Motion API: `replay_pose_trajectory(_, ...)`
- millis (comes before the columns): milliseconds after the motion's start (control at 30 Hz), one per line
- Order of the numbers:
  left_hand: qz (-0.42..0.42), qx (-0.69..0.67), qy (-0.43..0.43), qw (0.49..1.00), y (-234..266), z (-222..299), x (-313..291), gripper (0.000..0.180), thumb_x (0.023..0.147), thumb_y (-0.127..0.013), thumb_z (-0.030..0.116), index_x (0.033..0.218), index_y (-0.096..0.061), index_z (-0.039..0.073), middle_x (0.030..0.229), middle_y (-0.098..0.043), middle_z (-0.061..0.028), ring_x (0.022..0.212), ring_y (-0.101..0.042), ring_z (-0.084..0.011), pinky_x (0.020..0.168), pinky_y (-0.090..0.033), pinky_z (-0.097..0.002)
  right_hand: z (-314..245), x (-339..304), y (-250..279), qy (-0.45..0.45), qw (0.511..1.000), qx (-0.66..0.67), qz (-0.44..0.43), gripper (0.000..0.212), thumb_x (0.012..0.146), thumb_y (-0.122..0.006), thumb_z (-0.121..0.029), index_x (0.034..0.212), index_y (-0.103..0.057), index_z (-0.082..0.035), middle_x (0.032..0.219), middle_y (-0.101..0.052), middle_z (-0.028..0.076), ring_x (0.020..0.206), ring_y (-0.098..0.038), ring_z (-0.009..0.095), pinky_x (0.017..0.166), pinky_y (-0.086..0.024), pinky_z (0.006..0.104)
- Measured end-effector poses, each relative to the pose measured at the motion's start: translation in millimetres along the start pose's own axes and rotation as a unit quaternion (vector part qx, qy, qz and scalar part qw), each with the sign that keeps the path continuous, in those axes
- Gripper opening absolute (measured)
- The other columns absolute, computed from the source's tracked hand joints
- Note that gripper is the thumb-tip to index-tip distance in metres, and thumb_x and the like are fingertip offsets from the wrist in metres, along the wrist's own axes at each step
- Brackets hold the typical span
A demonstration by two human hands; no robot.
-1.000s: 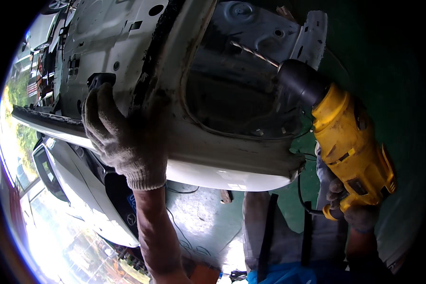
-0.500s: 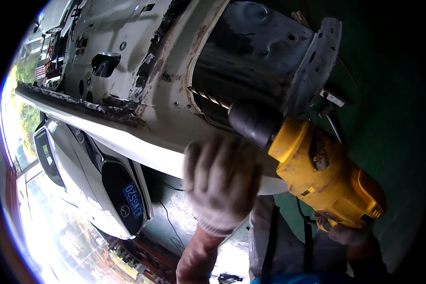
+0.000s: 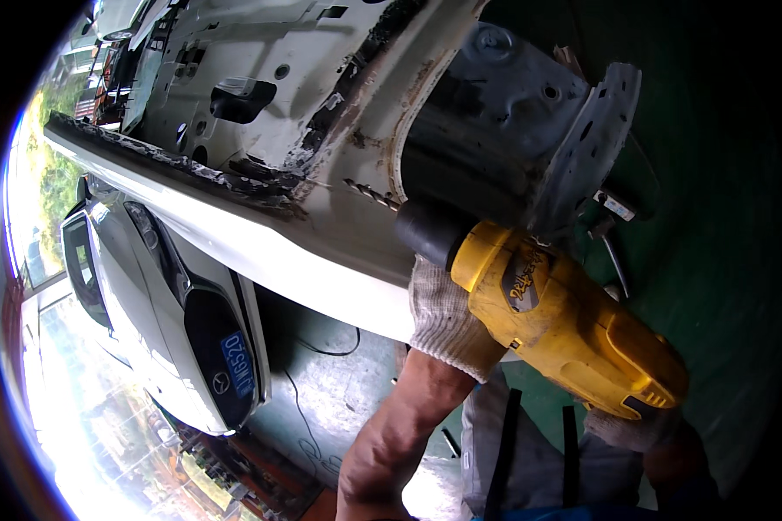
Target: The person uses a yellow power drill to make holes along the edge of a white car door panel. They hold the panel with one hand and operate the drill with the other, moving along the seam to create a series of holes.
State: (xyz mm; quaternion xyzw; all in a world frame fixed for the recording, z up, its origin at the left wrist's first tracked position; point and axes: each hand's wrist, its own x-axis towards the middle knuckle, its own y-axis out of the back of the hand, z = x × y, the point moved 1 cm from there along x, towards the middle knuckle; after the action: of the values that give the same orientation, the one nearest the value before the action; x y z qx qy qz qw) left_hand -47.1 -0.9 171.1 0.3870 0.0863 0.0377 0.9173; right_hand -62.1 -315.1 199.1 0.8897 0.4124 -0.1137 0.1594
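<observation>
A yellow and black power drill [image 3: 573, 330] is in my right hand [image 3: 630, 427], whose gloved fingers close round its handle at the lower right. Its spiral bit [image 3: 372, 194] points up and left over a white car body shell [image 3: 356, 282], near the rim of a large opening. Whether the tip touches the metal I cannot tell. My left hand [image 3: 447, 313], in a knitted off-white glove, is behind the front of the drill, by the shell's white edge. The drill hides its fingers. A grey metal panel [image 3: 504, 113] shows beyond the opening.
A white car [image 3: 165, 286] stands to the left of the shell. Thin black cables [image 3: 308, 417] lie on the floor. A power strip [image 3: 615, 205] and a metal rod [image 3: 615, 265] are on the green floor at right.
My left hand has gone from in front of the shell's edge to behind the drill's front. The drill has shifted a little left, and the shell sits further right in view.
</observation>
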Motion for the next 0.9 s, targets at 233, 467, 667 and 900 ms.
replay_pose_trajectory(233,0.014,0.103,-0.036,0.994,0,3,18,0.035,0.094,-0.069,0.027,0.124,-0.070,0.008,0.125,-0.069,-0.0161,0.118,-0.063,-0.0396,0.101,-0.052,-0.0482,-10,5,-1,0.051,0.974,-0.219,0.019,0.069,0.084,-0.080,-0.027,0.146,-0.054,-0.011,0.143,-0.063,0.008,0.132,-0.062,0.025,0.119,-0.043,0.0440)
replay_pose_trajectory(467,0.056,0.055,-0.067,0.995,7,9,23,0.039,0.096,-0.068,0.028,0.130,-0.069,0.008,0.129,-0.068,-0.0173,0.122,-0.061,-0.0420,0.105,-0.050,-0.0503,-17,11,-6,0.070,0.957,-0.278,0.045,0.072,0.075,-0.088,-0.028,0.141,-0.061,-0.013,0.137,-0.071,0.004,0.127,-0.067,0.023,0.118,-0.044,0.0438)
replay_pose_trajectory(667,0.024,-0.019,0.013,0.999,2,2,17,0.038,0.096,-0.068,0.029,0.129,-0.069,0.009,0.125,-0.069,-0.0165,0.117,-0.063,-0.0409,0.101,-0.051,-0.0500,-22,20,-4,0.016,0.992,-0.124,0.031,0.073,0.072,-0.091,-0.023,0.139,-0.062,-0.011,0.134,-0.072,0.007,0.123,-0.069,0.024,0.114,-0.048,0.0425)
replay_pose_trajectory(900,0.021,-0.243,0.138,0.960,-7,-8,8,0.034,0.096,-0.069,0.028,0.125,-0.070,0.010,0.122,-0.070,-0.0154,0.114,-0.065,-0.0385,0.098,-0.053,-0.0481,-15,16,-8,0.037,0.988,-0.144,0.041,0.059,0.072,-0.093,-0.017,0.125,-0.070,-0.010,0.132,-0.073,0.010,0.120,-0.072,0.023,0.108,-0.055,0.0408)
